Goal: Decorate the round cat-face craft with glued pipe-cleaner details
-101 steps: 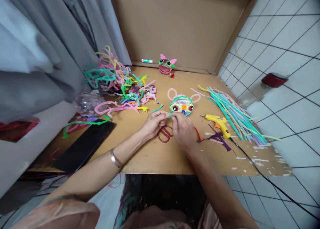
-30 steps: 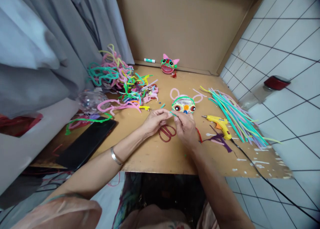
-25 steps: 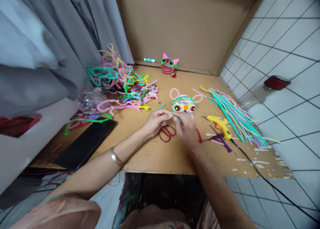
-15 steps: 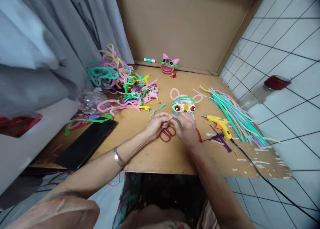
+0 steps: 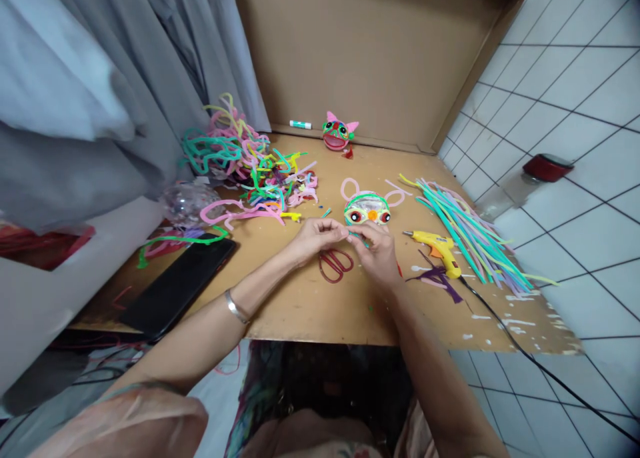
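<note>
My left hand and my right hand meet fingertip to fingertip over the table, both pinched on a teal pipe cleaner. One short end of it shows above my left hand, and a bit of teal shows under my right fingers; the rest is hidden. Just behind my right hand lies a pipe-cleaner animal face with pink loop ears, round red-rimmed eyes and an orange nose; its lower part is covered. Beneath my hands are scissors with dark red handles, blades hidden.
A yellow glue gun with a black cord lies right, beside straight pipe cleaners. Left are tangled pipe cleaners and a black phone. A finished-looking face and a glue stick sit at the back.
My hands have shifted slightly, still pinched together. Less of the teal end shows above my left hand. The camera view has moved a little.
</note>
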The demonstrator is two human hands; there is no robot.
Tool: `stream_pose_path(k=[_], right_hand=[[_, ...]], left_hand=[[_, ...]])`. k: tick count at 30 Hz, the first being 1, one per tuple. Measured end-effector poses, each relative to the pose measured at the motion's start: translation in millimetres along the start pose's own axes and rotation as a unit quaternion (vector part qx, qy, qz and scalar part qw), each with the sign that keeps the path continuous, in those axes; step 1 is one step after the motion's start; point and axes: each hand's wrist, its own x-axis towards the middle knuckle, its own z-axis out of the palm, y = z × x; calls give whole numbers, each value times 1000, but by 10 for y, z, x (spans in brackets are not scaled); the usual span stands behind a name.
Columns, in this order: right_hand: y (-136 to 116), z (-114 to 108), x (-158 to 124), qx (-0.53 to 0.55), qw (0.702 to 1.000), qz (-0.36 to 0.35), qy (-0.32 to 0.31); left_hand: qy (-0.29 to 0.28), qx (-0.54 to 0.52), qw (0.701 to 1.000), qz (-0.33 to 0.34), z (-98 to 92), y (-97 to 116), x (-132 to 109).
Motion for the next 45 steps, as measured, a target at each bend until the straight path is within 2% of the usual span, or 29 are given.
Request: stream_pose_path(k=[5,9,15,22,27,33,38,45], right_hand=[[-18,18,-9,-32,999,-17,-31],[-53,53,-8,-25,1000,-7,-16],[-105,99,-41,-22,997,59,37],[-125,142,-98,-131,991,4,16],[-122,139,-108,-153,988,3,29],[-82,82,-76,-98,995,19,19],[-29,51,-34,-47,998,32,11],[-76,47,-37,-129,991,-6,-24]], left_hand=[[-27,-62,996,-57,-49,-15,44],[20,-100,994,-34,-26,-43,60],[57,-168,984,-26,73,-67,28],[105,-205,973,-16,170,-177,-7],[115,-193,974,-28,216,-222,-36],[96,-150,984,-14,205,-162,-59],[63,-63,996,3,117,-61,-29],[39,-25,998,-36,45,-77,8]])
